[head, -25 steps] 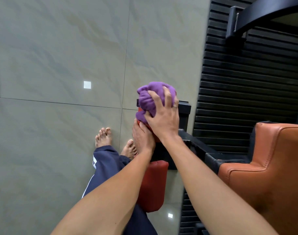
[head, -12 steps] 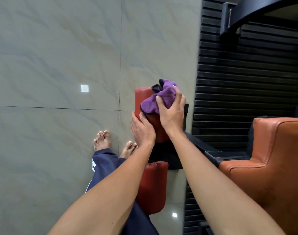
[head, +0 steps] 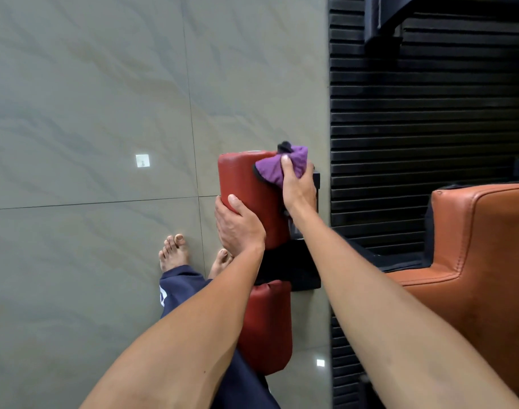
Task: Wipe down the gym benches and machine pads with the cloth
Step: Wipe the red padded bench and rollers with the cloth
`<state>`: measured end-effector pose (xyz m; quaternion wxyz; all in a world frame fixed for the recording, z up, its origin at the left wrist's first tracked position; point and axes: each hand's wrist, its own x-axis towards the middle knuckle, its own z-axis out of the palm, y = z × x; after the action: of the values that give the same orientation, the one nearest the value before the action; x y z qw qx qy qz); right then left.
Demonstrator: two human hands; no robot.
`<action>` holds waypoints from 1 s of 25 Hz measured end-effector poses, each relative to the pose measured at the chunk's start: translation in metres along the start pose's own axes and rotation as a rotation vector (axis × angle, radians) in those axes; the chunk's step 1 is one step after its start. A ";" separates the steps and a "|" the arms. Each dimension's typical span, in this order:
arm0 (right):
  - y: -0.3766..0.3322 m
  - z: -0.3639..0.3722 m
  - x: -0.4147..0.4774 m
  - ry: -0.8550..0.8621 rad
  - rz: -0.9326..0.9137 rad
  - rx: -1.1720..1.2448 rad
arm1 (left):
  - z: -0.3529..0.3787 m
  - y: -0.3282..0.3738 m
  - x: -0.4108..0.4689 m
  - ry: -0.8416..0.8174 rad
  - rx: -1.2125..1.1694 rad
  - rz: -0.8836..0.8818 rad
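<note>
My two bare feet (head: 175,252) stand on the pale tiled floor (head: 90,113). My left hand (head: 237,225) is wrapped around the near end of the upper roller pad (head: 246,181), a dark red, slightly shiny cylinder. My right hand (head: 298,187) is clamped on the purple cloth (head: 282,166), bunched with a black edge, pressing it against the pad's far right side. A second red roller pad (head: 267,326) hangs below on the black frame (head: 287,270). I count two rollers, one cloth. At the right edge sits one orange stitched seat pad (head: 482,255).
</note>
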<state>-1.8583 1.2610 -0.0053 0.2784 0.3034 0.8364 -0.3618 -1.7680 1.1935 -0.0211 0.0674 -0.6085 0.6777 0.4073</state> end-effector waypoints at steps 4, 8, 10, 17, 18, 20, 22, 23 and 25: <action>0.030 -0.015 -0.012 -0.059 0.034 -0.222 | 0.000 0.002 -0.001 0.033 0.020 0.017; 0.051 -0.018 -0.027 -0.102 0.136 -0.370 | -0.003 0.006 -0.003 0.016 0.046 0.013; 0.019 -0.016 -0.004 -0.094 0.150 -0.242 | -0.003 0.005 -0.001 0.005 0.067 0.017; 0.025 -0.009 -0.025 0.020 -0.001 -0.168 | -0.007 -0.006 0.021 -0.126 0.070 0.009; 0.042 -0.011 -0.037 0.019 -0.005 -0.166 | -0.009 -0.004 0.020 -0.139 0.068 0.007; 0.070 -0.011 -0.062 0.021 -0.065 -0.184 | -0.013 -0.002 0.020 -0.180 0.048 -0.004; 0.073 -0.006 -0.068 0.056 -0.150 -0.208 | -0.016 -0.005 0.028 -0.233 -0.009 -0.016; 0.065 -0.003 -0.063 0.085 -0.198 -0.204 | -0.015 -0.010 0.035 -0.278 -0.061 -0.037; 0.041 0.003 -0.042 0.108 -0.277 -0.190 | -0.012 -0.019 0.048 -0.363 -0.179 -0.091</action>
<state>-1.8010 1.2687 0.0042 0.2080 0.1764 0.9144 -0.2992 -1.7583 1.1508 -0.0504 0.1523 -0.5586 0.5876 0.5652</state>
